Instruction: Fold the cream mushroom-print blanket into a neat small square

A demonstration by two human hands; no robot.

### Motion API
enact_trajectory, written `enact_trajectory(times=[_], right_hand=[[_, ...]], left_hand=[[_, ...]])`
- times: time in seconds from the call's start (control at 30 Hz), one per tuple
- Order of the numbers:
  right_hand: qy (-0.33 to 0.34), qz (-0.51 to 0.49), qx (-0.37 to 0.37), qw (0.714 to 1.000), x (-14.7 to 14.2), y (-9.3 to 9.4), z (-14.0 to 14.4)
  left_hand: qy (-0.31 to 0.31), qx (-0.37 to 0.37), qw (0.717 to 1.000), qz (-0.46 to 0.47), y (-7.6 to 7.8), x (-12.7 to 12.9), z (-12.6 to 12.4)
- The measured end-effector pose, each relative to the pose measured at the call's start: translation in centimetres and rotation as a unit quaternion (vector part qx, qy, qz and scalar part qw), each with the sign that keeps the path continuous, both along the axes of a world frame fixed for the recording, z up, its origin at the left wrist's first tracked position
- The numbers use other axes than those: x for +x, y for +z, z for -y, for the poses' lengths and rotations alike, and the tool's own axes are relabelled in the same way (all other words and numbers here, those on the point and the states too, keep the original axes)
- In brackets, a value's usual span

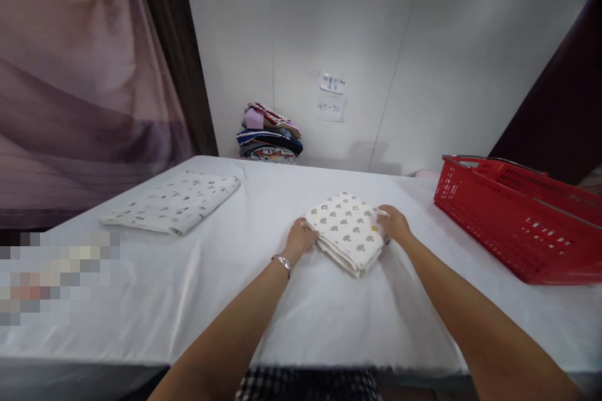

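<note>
One white-covered table [188, 301] fills the view, with one red basket [517, 219] at three o'clock, one flat spotted cloth [174, 203] at ten, and one stack of clothes [269, 135] at twelve. At centre lies one folded patterned cloth [345, 232], between two hands. The left hand [301, 239] and right hand [394, 223] press its opposite edges, fingers curled against the folds.

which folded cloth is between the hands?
The small folded cloth, gripped by left hand and right hand; the larger one lies untouched far left.
</note>
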State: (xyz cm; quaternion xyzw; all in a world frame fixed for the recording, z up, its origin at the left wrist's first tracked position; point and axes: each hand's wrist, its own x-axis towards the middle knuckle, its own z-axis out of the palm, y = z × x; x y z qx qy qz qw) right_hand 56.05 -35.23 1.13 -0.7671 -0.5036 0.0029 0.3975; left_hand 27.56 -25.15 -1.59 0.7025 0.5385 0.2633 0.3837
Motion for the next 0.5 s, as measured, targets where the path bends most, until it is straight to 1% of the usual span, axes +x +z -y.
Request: enact_trajectory(times=[0.07,0.17,0.23,0.27,0.3,0.37,0.43,0.5], right_hand=[[0.047,0.012,-0.009,0.999,-3.2,-0.6,0.8],[0.130,0.053,-0.034,0.989,-8.5,-1.4,3.4],[0.199,0.115,-0.087,0.969,-11.4,-1.7,5.4],[0.221,0.147,-0.107,0.958,-12.5,-1.9,6.3],[0.233,0.175,-0.121,0.949,-13.3,-2.0,7.0],[0.230,0.211,-0.125,0.942,-14.2,-2.4,8.1],[0.222,0.213,-0.113,0.945,-14.3,-2.6,8.6],[0.220,0.185,-0.097,0.953,-14.1,-2.6,8.6]], left_hand=[[0.003,-0.007,1.000,0.005,0.2,-0.4,-0.4],[0.008,0.020,1.000,0.002,0.6,-0.7,-1.8],[-0.004,0.044,0.999,-0.003,0.8,-0.6,-2.7],[-0.013,0.052,0.999,-0.007,0.9,-0.5,-3.1],[-0.022,0.056,0.998,-0.011,0.8,-0.3,-3.4],[-0.032,0.059,0.998,-0.016,0.7,-0.2,-3.7],[-0.031,0.063,0.997,-0.014,0.4,-0.2,-3.8],[-0.024,0.070,0.997,-0.004,0.2,-0.5,-3.8]])
